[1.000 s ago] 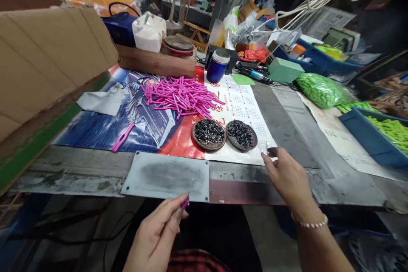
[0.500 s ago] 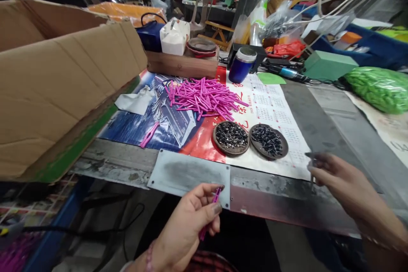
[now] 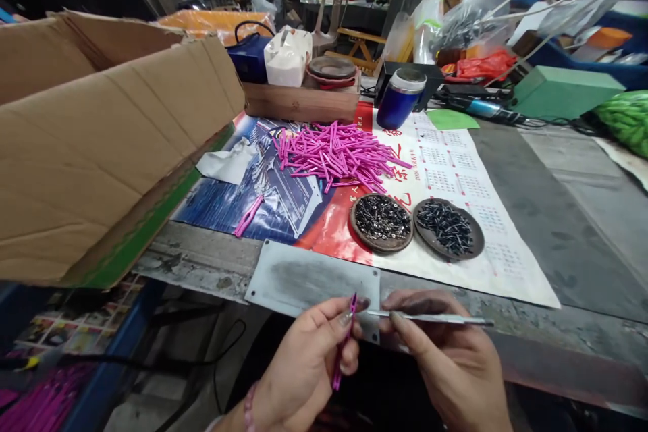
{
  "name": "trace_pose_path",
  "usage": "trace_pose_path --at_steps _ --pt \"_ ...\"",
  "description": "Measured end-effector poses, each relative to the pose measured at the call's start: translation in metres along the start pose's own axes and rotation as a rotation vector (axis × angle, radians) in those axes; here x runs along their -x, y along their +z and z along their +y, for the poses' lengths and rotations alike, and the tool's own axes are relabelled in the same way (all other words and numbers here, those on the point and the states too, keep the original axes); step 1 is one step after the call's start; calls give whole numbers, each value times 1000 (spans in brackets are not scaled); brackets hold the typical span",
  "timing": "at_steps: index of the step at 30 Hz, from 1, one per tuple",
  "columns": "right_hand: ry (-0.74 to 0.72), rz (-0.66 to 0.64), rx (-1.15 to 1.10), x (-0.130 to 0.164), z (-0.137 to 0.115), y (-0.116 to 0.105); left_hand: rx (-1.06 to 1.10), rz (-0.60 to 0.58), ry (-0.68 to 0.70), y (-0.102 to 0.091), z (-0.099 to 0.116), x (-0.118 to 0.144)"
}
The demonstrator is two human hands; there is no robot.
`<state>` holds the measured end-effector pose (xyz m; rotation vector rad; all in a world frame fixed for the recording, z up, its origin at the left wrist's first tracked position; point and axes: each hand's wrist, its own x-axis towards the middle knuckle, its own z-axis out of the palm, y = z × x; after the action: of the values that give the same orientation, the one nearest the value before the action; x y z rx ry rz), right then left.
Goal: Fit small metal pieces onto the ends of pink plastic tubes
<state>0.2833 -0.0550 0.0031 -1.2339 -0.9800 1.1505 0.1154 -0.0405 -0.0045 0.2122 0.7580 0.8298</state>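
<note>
Pinching: your left hand (image 3: pixel 308 364) closed on a pink stick (image 3: pixel 345 341); right hand (image 3: pixel 445 358) closed on metal tweezers (image 3: pixel 430 317), near the worktop (image 3: pixel 557 216); calendar print (image 3: pixel 455 175) unreadable.

We see the table (image 3: pixel 536 216) evenly lit, its far clutter dim, edges stretched wide, hands slightly blurred

The left hand (image 3: pixel 308 364) pinches a pink stick (image 3: pixel 344 341) upright, while the right hand (image 3: pixel 445 358) holds a thin metal tool (image 3: pixel 430 317) — its tip meets the stick's top. Beyond them on the table (image 3: pixel 557 229) lie a pile of pink sticks (image 3: pixel 339 152) and two round dishes (image 3: pixel 381 221) (image 3: pixel 448 228) of dark small parts, side by side.
</note>
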Motion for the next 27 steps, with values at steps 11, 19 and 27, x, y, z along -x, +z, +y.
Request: trace_pose_path --at_steps 11,19,27 --pt "-316 2 318 2 3 11 20 6 -28 1 2 0" --pt "-537 -88 512 2 6 18 -25 11 -21 0 1 -1" --pt "-630 -36 715 6 12 24 -31 6 -18 0 0 -1"
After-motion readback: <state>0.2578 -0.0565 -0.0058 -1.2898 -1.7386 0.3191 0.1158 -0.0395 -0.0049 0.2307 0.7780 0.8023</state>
